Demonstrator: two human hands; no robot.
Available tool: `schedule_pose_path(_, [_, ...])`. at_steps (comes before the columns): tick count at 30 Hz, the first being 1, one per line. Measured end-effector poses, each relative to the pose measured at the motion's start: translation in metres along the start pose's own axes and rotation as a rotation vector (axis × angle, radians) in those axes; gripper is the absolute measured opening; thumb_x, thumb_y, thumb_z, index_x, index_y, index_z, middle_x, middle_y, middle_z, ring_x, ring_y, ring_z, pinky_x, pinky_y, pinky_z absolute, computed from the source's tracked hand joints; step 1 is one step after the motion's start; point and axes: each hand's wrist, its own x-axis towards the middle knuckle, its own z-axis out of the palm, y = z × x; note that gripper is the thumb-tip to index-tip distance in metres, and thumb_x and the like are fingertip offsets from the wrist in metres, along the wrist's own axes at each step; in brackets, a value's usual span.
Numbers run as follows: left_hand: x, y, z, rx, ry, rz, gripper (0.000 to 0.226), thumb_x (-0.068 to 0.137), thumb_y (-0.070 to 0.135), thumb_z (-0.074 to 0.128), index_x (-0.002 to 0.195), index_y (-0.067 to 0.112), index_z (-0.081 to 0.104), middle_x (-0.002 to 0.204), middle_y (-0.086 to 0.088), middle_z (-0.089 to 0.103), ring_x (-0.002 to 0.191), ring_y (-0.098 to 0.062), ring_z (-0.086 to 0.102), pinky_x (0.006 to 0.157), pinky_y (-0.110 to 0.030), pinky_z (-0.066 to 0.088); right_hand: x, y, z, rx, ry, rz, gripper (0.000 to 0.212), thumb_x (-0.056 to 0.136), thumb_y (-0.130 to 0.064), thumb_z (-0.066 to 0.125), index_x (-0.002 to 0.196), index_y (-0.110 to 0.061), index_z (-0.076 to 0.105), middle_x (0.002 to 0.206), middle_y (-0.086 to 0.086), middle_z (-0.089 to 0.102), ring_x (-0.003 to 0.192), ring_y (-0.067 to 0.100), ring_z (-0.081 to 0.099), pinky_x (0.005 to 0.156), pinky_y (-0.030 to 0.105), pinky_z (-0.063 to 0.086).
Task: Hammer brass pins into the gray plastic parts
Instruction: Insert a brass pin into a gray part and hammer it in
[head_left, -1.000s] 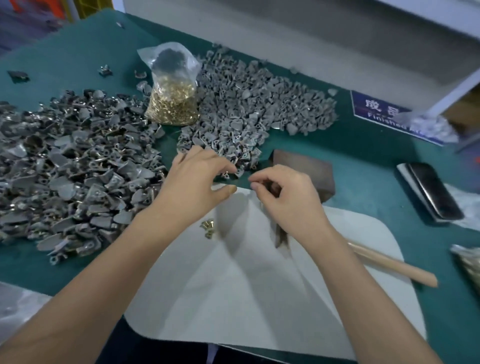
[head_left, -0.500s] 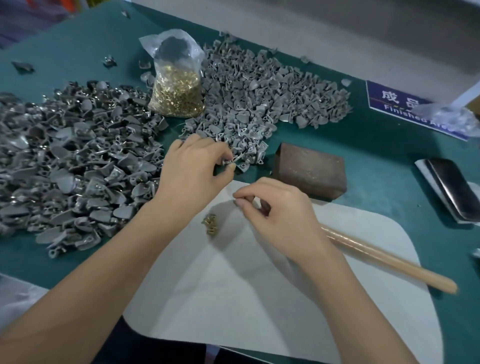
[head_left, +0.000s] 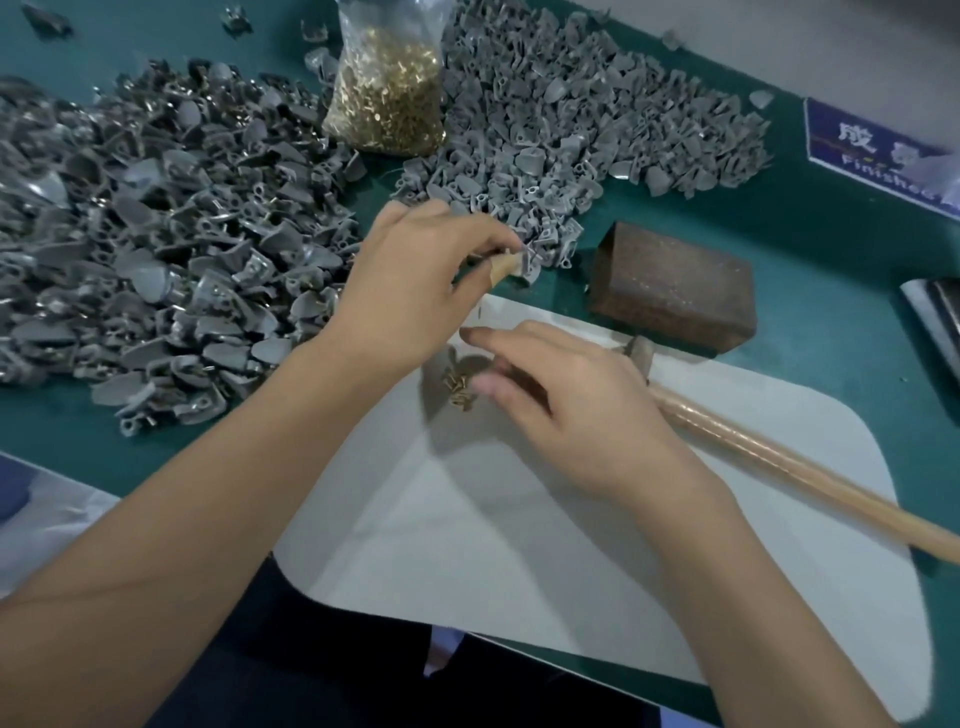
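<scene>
We are pinching one gray plastic part (head_left: 527, 260) between the thumb and forefinger of our left hand (head_left: 415, 291), at the near edge of the lighter heap of gray parts (head_left: 561, 119); the thumb tip is wearing a tan wrap. Our right hand (head_left: 582, 410) is lying low over the white mat (head_left: 519, 519) with its fingers loosely spread and slightly bent, the fingertips blurred, reaching to a small cluster of loose brass pins (head_left: 457, 387) on the mat. We cannot tell whether those fingers are already holding a pin.

Just behind the right hand, a hammer (head_left: 779, 457) is lying on the mat, its dark head close to the wrist and its wooden handle running off to the right edge. Beyond the hammer head, a brown block (head_left: 675, 286) is sitting on the green tabletop (head_left: 810, 218), near the mat's far edge. A clear bag of brass pins (head_left: 389, 88) is standing between the two heaps, and the darker heap of gray parts (head_left: 156, 234) is spreading out to the left. A blue sign (head_left: 872, 150) is lying at the far right, partly cut off.
</scene>
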Motion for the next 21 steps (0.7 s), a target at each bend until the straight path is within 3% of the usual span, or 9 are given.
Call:
schedule_pose_path(2, [0.0009, 0.0012, -0.0001, -0.009, 0.005, -0.004, 0.022, 0.099, 0.032, 0.064, 0.117, 0.023, 0.074, 0.089, 0.01, 0.068, 0.09, -0.015, 0.059, 0.091, -0.036, 0.036, 0.0008, -0.0016, 0.0024, -0.033, 0.006, -0.01, 0.032, 0.105, -0.03, 0.052, 0.134, -0.037, 0.063, 0.109, -0.014, 0.063, 0.102, 0.013, 0.062, 0.074, 0.043, 0.054])
schedule_pose_path(4, [0.0016, 0.0021, -0.0002, -0.025, 0.014, -0.015, 0.022, 0.1, 0.03, 0.063, 0.118, 0.023, 0.074, 0.092, 0.009, 0.07, 0.091, -0.015, 0.06, 0.093, -0.035, 0.036, 0.0017, -0.0032, 0.0048, -0.061, 0.008, -0.015, 0.034, 0.103, -0.024, 0.052, 0.13, -0.04, 0.066, 0.106, -0.012, 0.062, 0.101, 0.013, 0.061, 0.07, 0.041, 0.052])
schedule_pose_path(9, [0.0016, 0.0008, 0.0004, -0.018, 0.024, -0.03, 0.022, 0.1, 0.033, 0.063, 0.118, 0.024, 0.073, 0.095, 0.01, 0.072, 0.093, -0.013, 0.06, 0.091, -0.031, 0.033, 0.0023, -0.0066, 0.0068, -0.084, 0.012, -0.031, 0.025, 0.101, -0.039, 0.057, 0.125, -0.04, 0.067, 0.108, -0.014, 0.062, 0.1, 0.011, 0.062, 0.066, 0.036, 0.05])
schedule_pose_path(16, [0.0016, -0.002, 0.0057, 0.008, 0.001, -0.025, 0.02, 0.099, 0.036, 0.064, 0.116, 0.029, 0.072, 0.085, 0.019, 0.062, 0.088, -0.004, 0.051, 0.088, -0.03, 0.031, 0.0017, -0.009, 0.0068, -0.025, 0.044, -0.042, 0.014, 0.101, -0.034, 0.061, 0.111, -0.035, 0.071, 0.103, -0.012, 0.064, 0.097, 0.013, 0.065, 0.067, 0.042, 0.052])
schedule_pose_path(21, [0.0012, -0.0023, 0.0059, -0.011, -0.007, -0.044, 0.02, 0.098, 0.036, 0.066, 0.116, 0.029, 0.072, 0.088, 0.021, 0.06, 0.09, -0.004, 0.051, 0.09, -0.032, 0.032, 0.0031, -0.0099, 0.0089, -0.04, 0.032, -0.023, 0.006, 0.098, -0.035, 0.06, 0.102, -0.033, 0.064, 0.097, -0.017, 0.057, 0.092, 0.011, 0.06, 0.069, 0.039, 0.048])
